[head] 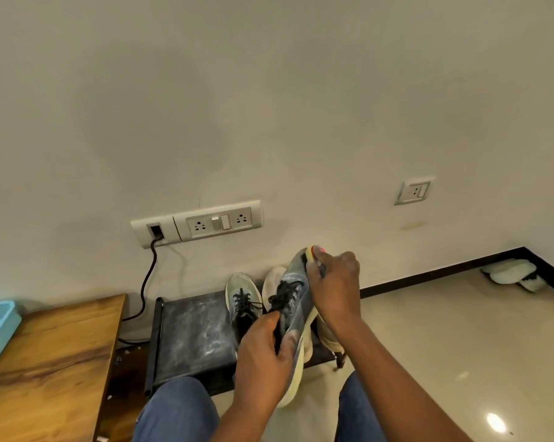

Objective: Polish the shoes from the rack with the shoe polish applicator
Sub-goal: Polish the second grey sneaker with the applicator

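At lower centre the left hand (262, 355) grips the raised grey shoe (293, 314) round its heel collar; right hand (334, 288) fingers pinch the applicator (310, 256) at the toe. The shoe looks light, soft-sided.

Two grey sneakers: one held up (296, 301), one on the rack (242, 301) at its nine o'clock. Two hands, left (262, 352) and right (334, 288). Two wall socket plates: long (196, 223), small (413, 192) at its three o'clock.
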